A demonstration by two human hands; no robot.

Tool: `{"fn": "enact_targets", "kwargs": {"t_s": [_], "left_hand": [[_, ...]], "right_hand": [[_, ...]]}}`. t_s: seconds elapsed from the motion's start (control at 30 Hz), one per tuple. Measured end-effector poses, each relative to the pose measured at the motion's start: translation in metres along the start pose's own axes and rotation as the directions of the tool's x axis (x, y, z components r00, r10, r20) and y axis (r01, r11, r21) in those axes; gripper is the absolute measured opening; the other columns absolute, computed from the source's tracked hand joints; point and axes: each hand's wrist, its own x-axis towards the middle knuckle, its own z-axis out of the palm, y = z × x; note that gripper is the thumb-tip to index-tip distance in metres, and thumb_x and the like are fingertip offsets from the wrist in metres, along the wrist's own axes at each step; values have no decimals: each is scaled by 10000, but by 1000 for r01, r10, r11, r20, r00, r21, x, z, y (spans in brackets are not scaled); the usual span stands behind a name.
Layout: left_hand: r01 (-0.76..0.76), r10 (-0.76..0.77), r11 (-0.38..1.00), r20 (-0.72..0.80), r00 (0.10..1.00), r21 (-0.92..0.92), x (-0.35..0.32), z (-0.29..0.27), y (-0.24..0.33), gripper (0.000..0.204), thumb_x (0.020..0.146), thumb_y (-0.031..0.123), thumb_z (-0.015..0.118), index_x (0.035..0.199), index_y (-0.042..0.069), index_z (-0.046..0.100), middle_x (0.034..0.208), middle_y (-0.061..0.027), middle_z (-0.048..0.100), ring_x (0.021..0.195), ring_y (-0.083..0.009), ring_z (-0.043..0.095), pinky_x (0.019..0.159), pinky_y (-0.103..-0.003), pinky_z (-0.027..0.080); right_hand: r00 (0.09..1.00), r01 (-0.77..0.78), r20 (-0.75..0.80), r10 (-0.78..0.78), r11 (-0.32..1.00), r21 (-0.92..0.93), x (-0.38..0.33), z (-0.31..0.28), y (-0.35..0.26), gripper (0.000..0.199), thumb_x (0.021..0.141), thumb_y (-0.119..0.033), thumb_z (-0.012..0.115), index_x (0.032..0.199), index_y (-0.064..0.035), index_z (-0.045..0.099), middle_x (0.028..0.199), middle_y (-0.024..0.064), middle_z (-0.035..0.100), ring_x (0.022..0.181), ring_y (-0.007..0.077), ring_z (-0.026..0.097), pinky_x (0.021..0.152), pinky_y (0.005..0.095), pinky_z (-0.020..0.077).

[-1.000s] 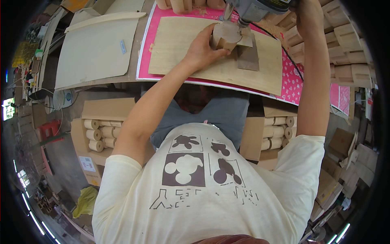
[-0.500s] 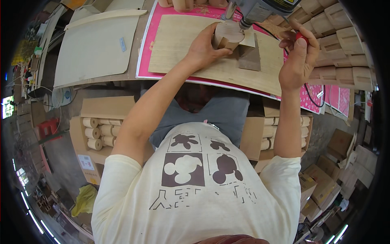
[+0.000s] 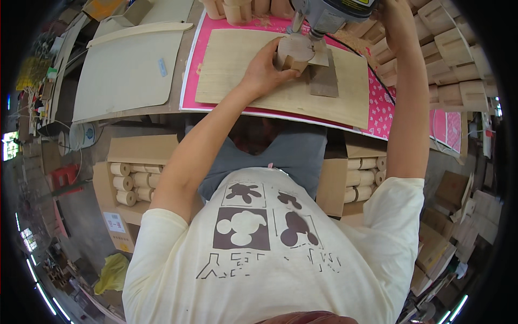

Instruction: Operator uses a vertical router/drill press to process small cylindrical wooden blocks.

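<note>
left hand [image 3: 263,71] grips wooden block [image 3: 295,49] | right hand [image 3: 396,24] partly cut off, grip unclear | grey machine [image 3: 335,17] cropped above

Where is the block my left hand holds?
In the head view, the block is just right of top centre, over the pale board, beside the grey machine.

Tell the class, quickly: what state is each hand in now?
Left hand: closed around the side of the block, holding it.
Right hand: beside the machine; its grip cannot be told.

Board [image 3: 232,67]: on our table [image 3: 179,89]
Machine [image 3: 335,17]: at its far edge
Boxes [image 3: 143,149]: either side of our legs [image 3: 297,156]
</note>
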Motion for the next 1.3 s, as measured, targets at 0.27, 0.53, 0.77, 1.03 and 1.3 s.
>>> {"fn": "enact_targets", "kwargs": {"t_s": [0.27, 0.53, 0.77, 1.03, 1.3], "left_hand": [[68, -58, 993, -109, 992, 96, -15, -11, -13, 1002, 827, 285, 1044, 1635, 7, 520, 1420, -160, 733, 1170, -271, 727, 1034, -396, 589], [160, -133, 972, -156, 979, 171, -86, -20, 13, 980, 878, 232, 1009, 1643, -30, 455, 1587, -194, 597, 1408, -295, 633, 1064, -425, 572], [3, 17, 982, -102, 995, 191, -49, -34, -9, 1026, 862, 251, 1011, 1690, 30, 446, 1602, -182, 604, 1435, -326, 626, 1122, -439, 561], [76, -75, 990, -8, 997, 116, -8, -16, 2, 1017, 825, 287, 1016, 1669, 36, 507, 1494, -208, 700, 1355, -345, 686, 1138, -440, 559], [-1, 4, 996, -27, 1000, 90, 6, 1, -8, 1043, 768, 314, 1053, 1612, -21, 540, 1481, -252, 694, 1386, -404, 670, 1187, -479, 536]], "right_hand": [[966, -231, -132, 221, 971, -69, -56, -32, 149, 447, 1154, -289, 676, 1492, 2, 679, 1356, 114, 775, 1045, 166, 763, 874, 305, 594], [978, -193, -157, 140, 894, -405, -149, -25, 231, 350, 1113, -216, 695, 1366, 18, 757, 1312, 180, 764, 1099, 276, 773, 989, 404, 596], [996, -33, -83, -17, 824, -566, -154, -13, 223, 275, 1107, -173, 707, 1302, 10, 765, 1230, 185, 758, 1106, 304, 766, 993, 405, 595], [992, 9, -95, -81, 806, -592, -155, -11, 221, 230, 1053, -122, 718, 1226, 11, 789, 1194, 186, 777, 1080, 344, 772, 970, 440, 598], [992, -14, -106, -60, 808, -590, -155, -10, 223, 231, 1048, -138, 715, 1212, 0, 800, 1184, 186, 783, 1101, 362, 768, 988, 452, 596]]}}
